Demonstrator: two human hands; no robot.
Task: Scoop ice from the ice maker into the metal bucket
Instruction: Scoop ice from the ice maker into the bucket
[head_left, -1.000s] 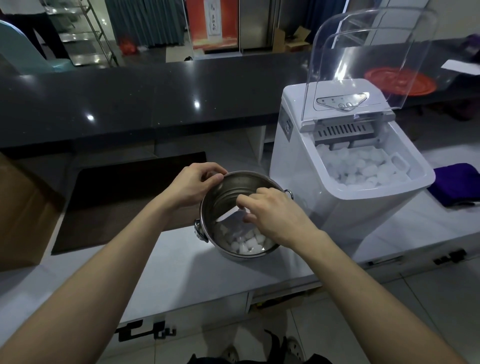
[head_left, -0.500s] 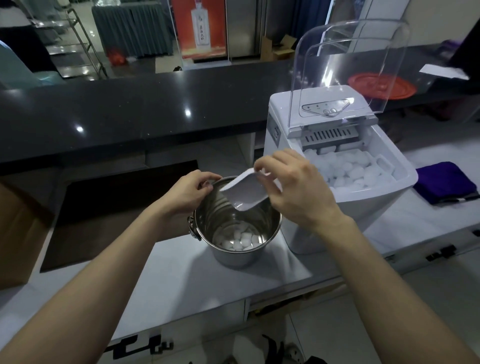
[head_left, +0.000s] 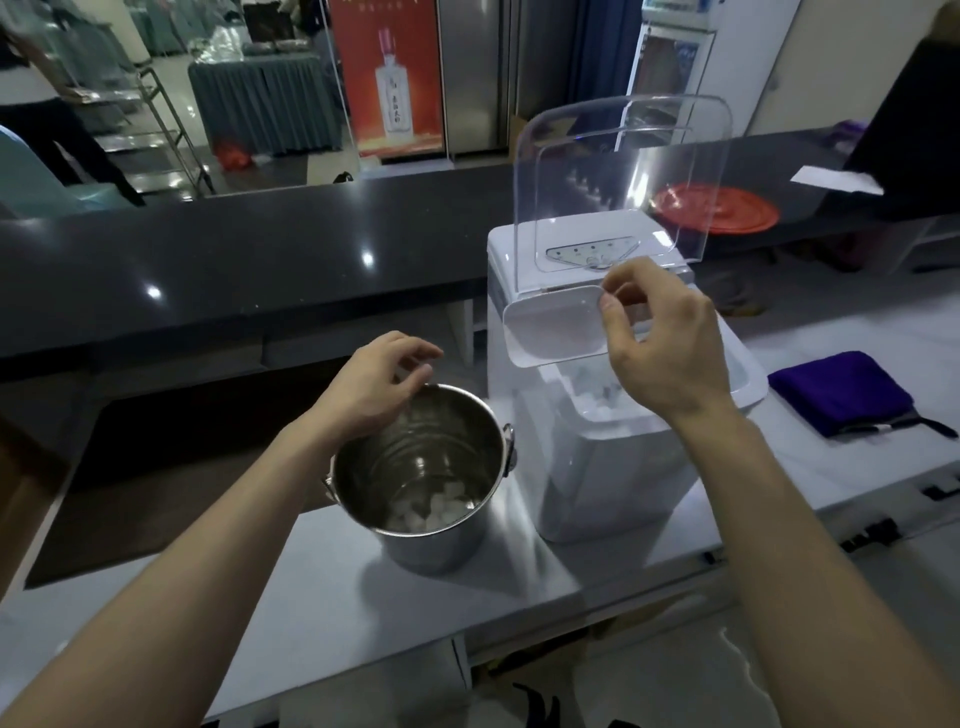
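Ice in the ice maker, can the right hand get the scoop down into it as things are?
Probably yes: the clear lid stands raised, and the right hand holds the scoop over the exposed ice.

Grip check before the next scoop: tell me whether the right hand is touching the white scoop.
Touching. The head view shows the right hand pinching the white scoop at its right edge, between thumb and fingers.

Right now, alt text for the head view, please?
The right hand pinches a white scoop above the open ice maker. The left hand is at the rim of the metal bucket, which holds some ice.
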